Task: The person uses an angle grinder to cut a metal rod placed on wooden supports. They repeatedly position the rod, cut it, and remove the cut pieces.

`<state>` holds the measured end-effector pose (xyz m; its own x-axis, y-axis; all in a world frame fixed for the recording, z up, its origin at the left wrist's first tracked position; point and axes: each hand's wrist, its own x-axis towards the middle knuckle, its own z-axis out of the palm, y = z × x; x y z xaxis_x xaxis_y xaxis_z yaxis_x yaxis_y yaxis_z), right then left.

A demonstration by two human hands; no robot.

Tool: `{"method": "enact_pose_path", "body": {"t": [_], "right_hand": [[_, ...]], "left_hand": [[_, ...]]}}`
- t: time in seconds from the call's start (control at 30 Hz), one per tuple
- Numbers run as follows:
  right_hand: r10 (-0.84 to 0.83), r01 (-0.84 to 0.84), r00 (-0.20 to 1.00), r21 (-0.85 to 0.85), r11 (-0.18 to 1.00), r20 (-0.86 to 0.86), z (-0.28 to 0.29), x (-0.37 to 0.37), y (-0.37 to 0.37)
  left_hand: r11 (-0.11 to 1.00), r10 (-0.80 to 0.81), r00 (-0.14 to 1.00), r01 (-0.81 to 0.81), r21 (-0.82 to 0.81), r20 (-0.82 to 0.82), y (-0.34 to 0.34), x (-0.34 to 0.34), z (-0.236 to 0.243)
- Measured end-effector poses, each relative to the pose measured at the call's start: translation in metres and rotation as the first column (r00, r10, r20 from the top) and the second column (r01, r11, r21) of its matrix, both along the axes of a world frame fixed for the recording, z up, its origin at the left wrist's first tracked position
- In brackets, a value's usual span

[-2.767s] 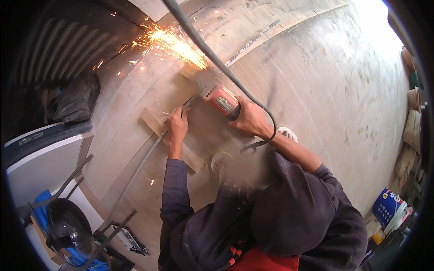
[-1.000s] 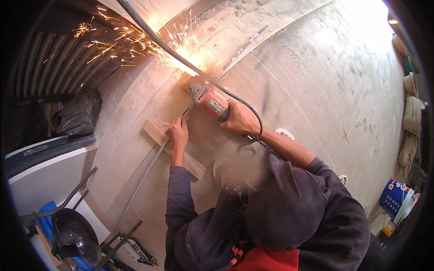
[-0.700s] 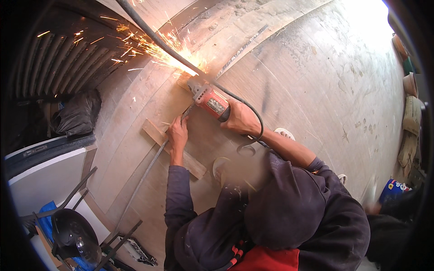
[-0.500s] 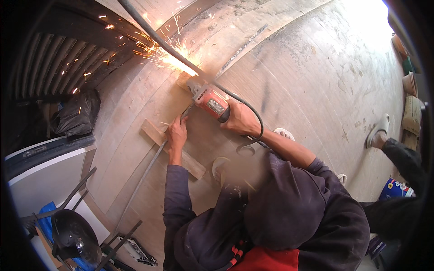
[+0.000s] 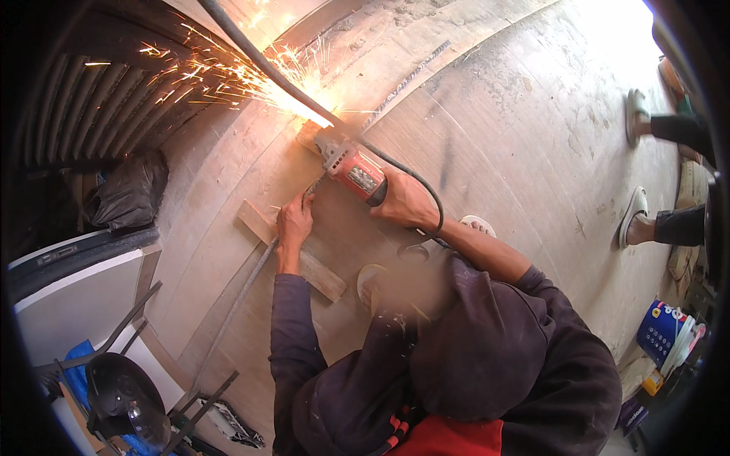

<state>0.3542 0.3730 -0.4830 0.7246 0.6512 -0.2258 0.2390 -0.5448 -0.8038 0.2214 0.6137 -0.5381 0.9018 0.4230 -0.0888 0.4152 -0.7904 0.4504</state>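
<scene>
My right hand (image 5: 407, 199) is closed round the black rear end of a red angle grinder (image 5: 359, 173), whose head points up-left into bright sparks (image 5: 300, 95). A thick dark cable (image 5: 270, 68) crosses above the tool and loops down past my wrist. My left hand (image 5: 295, 220) is closed on a long, thin metal bar (image 5: 255, 270), which runs diagonally toward the grinder. Beneath that bar, a short wooden plank (image 5: 323, 273) lies crosswise on the floor. The cutting point is hidden by glare and blur.
Another person's legs in sandals (image 5: 669, 226) stand at the right, near a blue-and-white bucket (image 5: 654, 334) and stacked sacks (image 5: 688, 194). At left are a dark grille (image 5: 91, 106), a black bag (image 5: 133, 190), a white panel (image 5: 84, 292) and a black round object (image 5: 118, 391) among metal bars.
Another person's legs have entered at the lower right and moved up the right side. The sparks keep shifting. My left hand has moved slightly left in the latest frame; the grinder barely moves lately.
</scene>
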Motion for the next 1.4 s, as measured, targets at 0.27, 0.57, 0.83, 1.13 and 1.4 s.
{"method": "enact_pose_path", "body": {"t": [0.27,0.57,0.83,1.13,1.4], "right_hand": [[-0.001,0.001,1.0,-0.006,1.0,-0.028,0.004,0.0,0.0],[-0.01,0.01,1.0,0.0,1.0,-0.024,0.004,0.0,0.001],[-0.009,0.009,0.998,-0.003,1.0,-0.059,0.009,0.0,0.003],[-0.017,0.015,0.999,-0.038,0.999,-0.039,0.008,-0.001,0.004],[-0.03,0.03,1.0,0.018,0.999,-0.009,0.009,-0.003,0.003]], "left_hand": [[1.0,-0.007,1.0,0.006,-0.03,-0.03,0.003,0.002,0.002],[0.999,-0.039,0.999,0.039,-0.022,-0.014,0.003,0.003,0.005],[0.998,-0.067,0.997,0.066,-0.023,-0.045,0.008,0.004,0.005],[0.996,-0.088,0.996,0.087,-0.017,-0.005,0.013,0.004,-0.002],[0.997,-0.074,0.997,0.074,-0.011,-0.035,0.015,0.005,-0.005]]}}
